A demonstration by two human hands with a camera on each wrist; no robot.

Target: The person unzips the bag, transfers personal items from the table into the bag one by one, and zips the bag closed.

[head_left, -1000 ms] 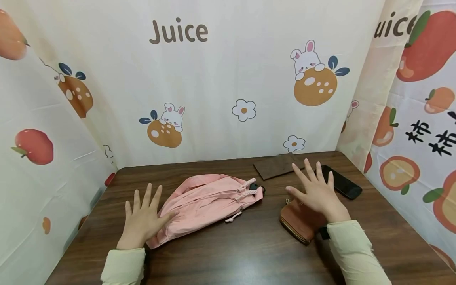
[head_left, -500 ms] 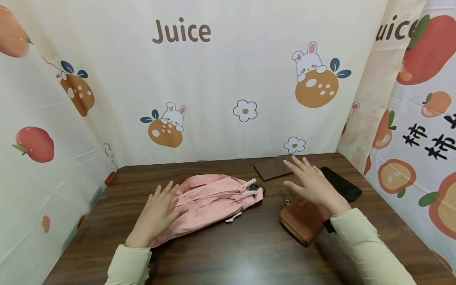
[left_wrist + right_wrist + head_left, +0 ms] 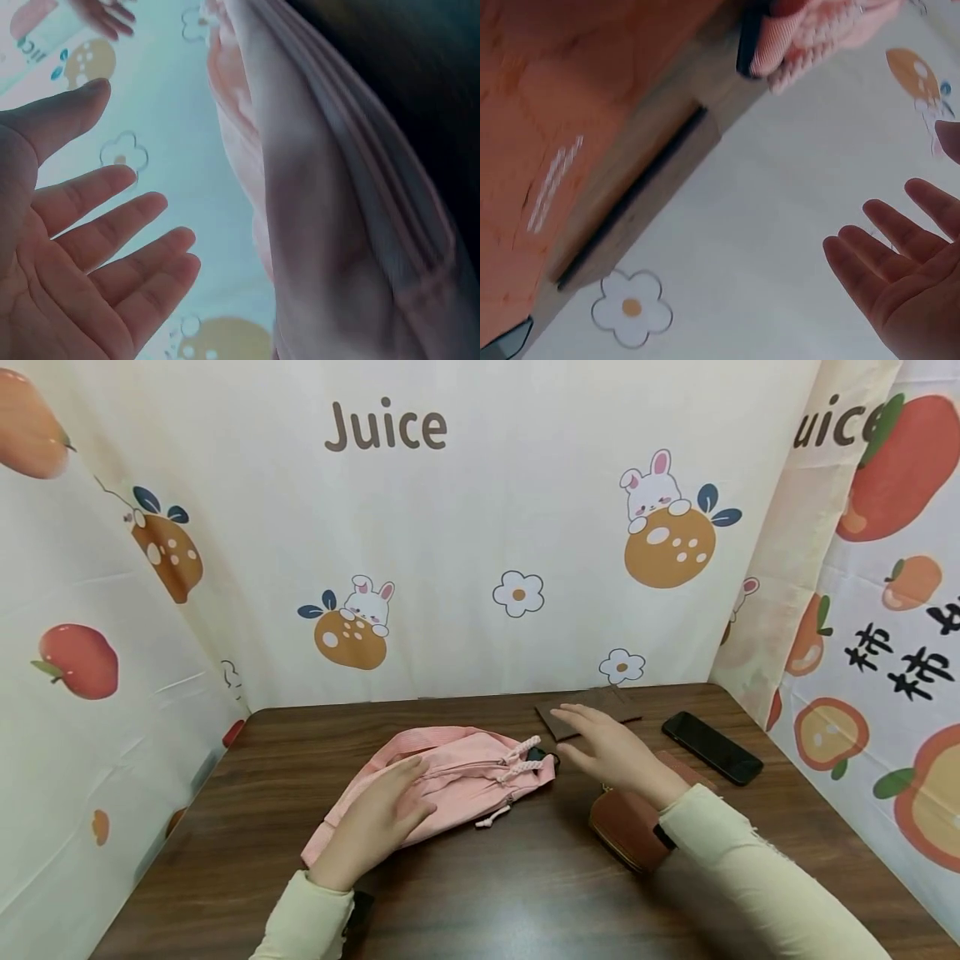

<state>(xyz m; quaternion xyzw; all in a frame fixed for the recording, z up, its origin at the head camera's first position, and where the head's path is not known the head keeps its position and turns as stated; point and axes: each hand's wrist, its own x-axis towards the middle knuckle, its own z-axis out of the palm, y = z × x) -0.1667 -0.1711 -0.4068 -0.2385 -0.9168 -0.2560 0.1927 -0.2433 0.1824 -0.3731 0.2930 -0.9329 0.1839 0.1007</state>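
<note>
A pink fabric bag (image 3: 465,777) with zippers and braided cord pulls lies on the wooden table. My left hand (image 3: 375,818) is over its near left part; in the left wrist view, a gap separates the loosely extended fingers (image 3: 112,232) from the bag. To the right, my right hand (image 3: 615,756) hovers between the bag and a brown zip wallet (image 3: 626,827), holding nothing. My forearm and hand partly cover that wallet. In the right wrist view, the right fingers (image 3: 889,255) are extended, apart from the wallet (image 3: 547,142) and the bag's cords (image 3: 810,45).
A flat dark brown piece (image 3: 555,720) lies near the table's back edge, partly behind my right hand. Farther right is a black phone (image 3: 712,747). Printed curtains (image 3: 450,527) stand along the back and both sides of the table (image 3: 487,902).
Both hands have moved inward: the left to the right across the bag, the right to the left, leaving the phone uncovered. Their spread fingers have drawn closer together. The objects stay put.
</note>
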